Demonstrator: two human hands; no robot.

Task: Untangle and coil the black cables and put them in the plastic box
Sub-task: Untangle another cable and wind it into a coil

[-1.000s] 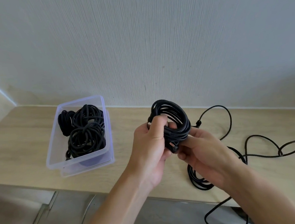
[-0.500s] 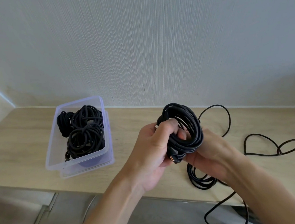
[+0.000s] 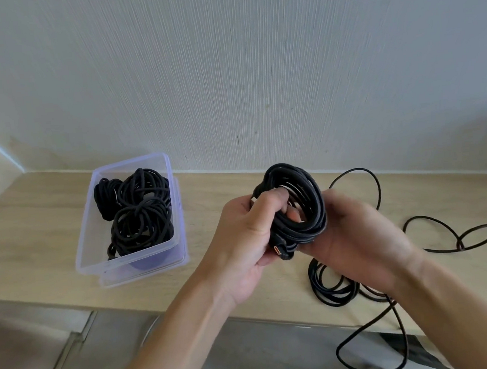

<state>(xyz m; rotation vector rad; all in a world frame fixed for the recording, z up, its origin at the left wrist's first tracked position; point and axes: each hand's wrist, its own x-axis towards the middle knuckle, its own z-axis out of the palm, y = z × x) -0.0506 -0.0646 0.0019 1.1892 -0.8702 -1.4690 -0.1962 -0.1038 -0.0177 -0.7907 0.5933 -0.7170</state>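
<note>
Both hands grip one coiled cable point(image 3: 304, 197): the left hand point(image 3: 246, 236) wraps its left side with the thumb over the strands, the right hand point(image 3: 357, 242), blurred, clasps the right side. Its ring stands on edge above the table point(image 3: 36, 235). The plastic box point(image 3: 88, 225), already holding coils point(image 3: 140, 218), lies to the left, nearer the left hand; loose cable point(image 3: 336, 300) trails right.

A pale wall point(image 3: 256, 66) with fine vertical ribbing fills the upper view under soft, even light. A thin white strip point(image 3: 221, 172) runs along its foot, where it meets a light wooden tabletop point(image 3: 30, 230). Below the table's front edge lies a grey floor point(image 3: 264, 354), perhaps tiled.
</note>
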